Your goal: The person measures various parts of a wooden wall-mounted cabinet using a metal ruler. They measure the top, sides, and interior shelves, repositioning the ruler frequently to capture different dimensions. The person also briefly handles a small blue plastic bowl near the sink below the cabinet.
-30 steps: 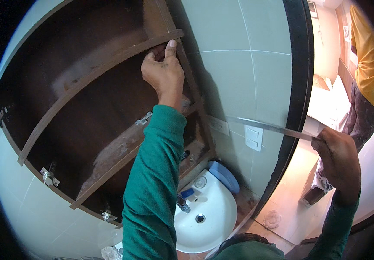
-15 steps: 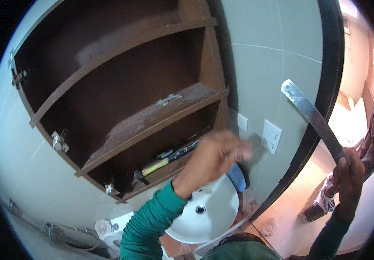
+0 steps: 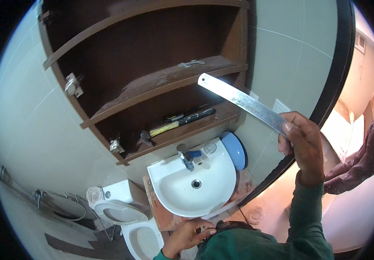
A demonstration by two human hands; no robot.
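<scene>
My right hand (image 3: 304,145) is raised at the right, closed round the lower end of a long steel ruler (image 3: 244,102). The ruler slants up to the left, its holed, rounded end in front of the middle shelf of a brown wooden cabinet (image 3: 152,93). Low near my body, my left hand (image 3: 187,237) has its fingers curled together beside a dark thing (image 3: 234,225) at my green shirt. What lies between those fingers, if anything, is hidden. A hammer (image 3: 165,128) with a yellow and black handle rests on the cabinet's bottom shelf.
Below the cabinet are a white washbasin (image 3: 174,193) with a tap (image 3: 184,157) and a blue round-edged object (image 3: 234,151). A toilet (image 3: 143,242) stands at lower left. Metal hinges (image 3: 72,86) stick out from the cabinet's left edge. Another person's dark clothing (image 3: 356,167) shows beyond the doorway.
My left hand has dropped from in front of the cabinet to near my body. My right hand has moved left with the ruler, which now lies flatter. The view has shifted, showing more of the basin.
</scene>
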